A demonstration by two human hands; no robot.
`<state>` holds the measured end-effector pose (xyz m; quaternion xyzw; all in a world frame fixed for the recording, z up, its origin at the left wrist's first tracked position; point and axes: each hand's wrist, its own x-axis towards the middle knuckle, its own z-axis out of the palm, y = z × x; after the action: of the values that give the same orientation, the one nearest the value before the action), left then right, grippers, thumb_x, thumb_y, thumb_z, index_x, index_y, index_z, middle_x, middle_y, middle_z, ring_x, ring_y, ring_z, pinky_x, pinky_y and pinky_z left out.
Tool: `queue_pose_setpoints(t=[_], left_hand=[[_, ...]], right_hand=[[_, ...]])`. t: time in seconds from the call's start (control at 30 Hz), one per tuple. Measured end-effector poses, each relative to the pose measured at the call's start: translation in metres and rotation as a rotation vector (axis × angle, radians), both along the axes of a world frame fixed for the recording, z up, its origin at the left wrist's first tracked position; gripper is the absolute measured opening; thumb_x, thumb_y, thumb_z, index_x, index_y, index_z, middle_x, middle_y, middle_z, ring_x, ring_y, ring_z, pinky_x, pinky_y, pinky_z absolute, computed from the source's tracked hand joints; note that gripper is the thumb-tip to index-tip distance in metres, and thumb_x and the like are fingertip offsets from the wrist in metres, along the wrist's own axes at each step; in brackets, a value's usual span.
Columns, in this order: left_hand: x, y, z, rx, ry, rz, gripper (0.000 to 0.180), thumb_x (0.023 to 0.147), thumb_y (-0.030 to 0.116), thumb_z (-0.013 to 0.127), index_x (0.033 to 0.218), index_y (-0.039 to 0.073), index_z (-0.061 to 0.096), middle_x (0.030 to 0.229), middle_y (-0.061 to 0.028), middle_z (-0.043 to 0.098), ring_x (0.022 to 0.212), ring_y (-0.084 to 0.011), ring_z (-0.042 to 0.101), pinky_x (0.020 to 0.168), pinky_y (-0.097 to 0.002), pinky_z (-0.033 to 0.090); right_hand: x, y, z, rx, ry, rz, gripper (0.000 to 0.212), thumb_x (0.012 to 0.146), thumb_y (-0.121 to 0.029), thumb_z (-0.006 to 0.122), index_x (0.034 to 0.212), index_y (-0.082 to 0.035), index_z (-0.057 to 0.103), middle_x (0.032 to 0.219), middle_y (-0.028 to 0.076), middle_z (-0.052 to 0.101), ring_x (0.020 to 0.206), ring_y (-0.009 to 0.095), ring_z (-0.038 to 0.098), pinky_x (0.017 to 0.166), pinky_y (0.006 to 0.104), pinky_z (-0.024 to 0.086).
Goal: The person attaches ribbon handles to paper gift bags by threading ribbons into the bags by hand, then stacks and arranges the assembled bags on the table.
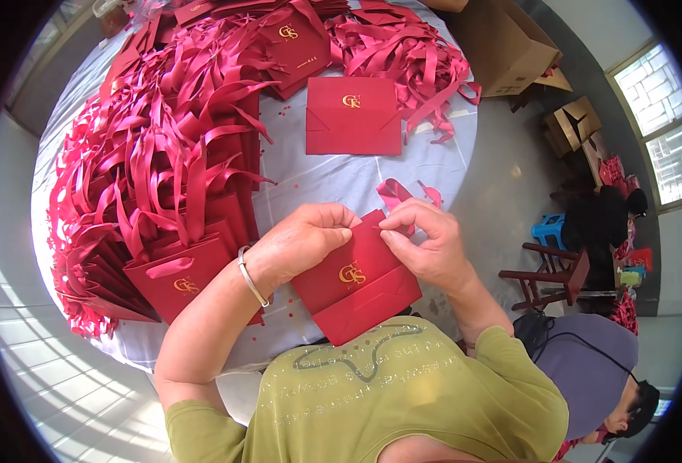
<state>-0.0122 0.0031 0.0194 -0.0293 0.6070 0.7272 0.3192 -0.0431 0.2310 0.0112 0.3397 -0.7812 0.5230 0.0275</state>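
A flat red paper gift bag (pixel 360 297) with a gold emblem is tilted in front of my chest, its folded base toward me. My left hand (pixel 306 239), a bangle on its wrist, pinches the bag's top edge. At the same edge, further right, my right hand (pixel 430 239) has thumb and fingers pressed together on a pink-red ribbon (pixel 391 193), whose loops rise behind the fingers. Where the ribbon meets the bag is partly hidden by my fingertips. Another flat red bag (pixel 352 135), showing no ribbon, lies just beyond my hands.
Heaped red bags with ribbon handles (pixel 156 162) fill the table's left side. A tangle of ribbons (pixel 426 58) lies at the back right, beside stacked bags (pixel 295 54). Pale cloth (pixel 287 170) covers the round table. Right are a cardboard box (pixel 503 46), a wooden stool (pixel 549 274) and another person (pixel 595 363).
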Motion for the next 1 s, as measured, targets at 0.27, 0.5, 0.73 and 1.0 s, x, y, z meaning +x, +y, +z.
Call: queue_pose_setpoints(t=[0.27,0.5,0.73,1.0], left_hand=[[0.0,0.0,-0.002,-0.054,0.012,0.006,0.012,0.098,0.007,0.053,0.104,0.002,0.063,0.092,-0.0003,0.066,0.083,-0.007,0.061,0.076,-0.0237,0.05],[0.002,0.002,-0.002,-0.119,0.064,0.011,0.011,0.098,0.007,0.054,0.104,0.002,0.063,0.091,0.0022,0.064,0.082,-0.0044,0.058,0.074,-0.0226,0.049],[0.003,0.006,-0.005,-0.16,0.156,0.012,0.01,0.098,0.005,0.055,0.104,0.0,0.062,0.091,0.0032,0.063,0.083,-0.0037,0.055,0.073,-0.0221,0.048],[0.004,0.011,-0.014,-0.409,0.361,-0.017,0.009,0.098,0.001,0.053,0.103,-0.004,0.059,0.087,-0.0005,0.064,0.081,-0.0046,0.056,0.07,-0.023,0.048]], right_hand=[[0.004,-0.003,-0.001,0.003,0.062,0.021,0.013,0.077,0.005,0.071,0.089,0.0,0.067,0.082,0.008,0.066,0.069,0.017,0.064,0.062,0.0286,0.051],[0.004,-0.01,0.008,0.132,0.354,0.047,0.018,0.071,0.005,0.071,0.084,-0.003,0.062,0.076,0.009,0.061,0.068,0.028,0.062,0.061,0.0364,0.051],[0.007,-0.013,0.012,0.318,0.531,0.092,0.017,0.072,0.0,0.069,0.084,-0.003,0.059,0.079,0.01,0.057,0.071,0.027,0.06,0.067,0.0374,0.05],[0.024,-0.033,0.015,0.658,0.591,0.001,0.008,0.074,-0.004,0.063,0.079,-0.003,0.058,0.074,0.012,0.057,0.069,0.028,0.061,0.065,0.038,0.051]])
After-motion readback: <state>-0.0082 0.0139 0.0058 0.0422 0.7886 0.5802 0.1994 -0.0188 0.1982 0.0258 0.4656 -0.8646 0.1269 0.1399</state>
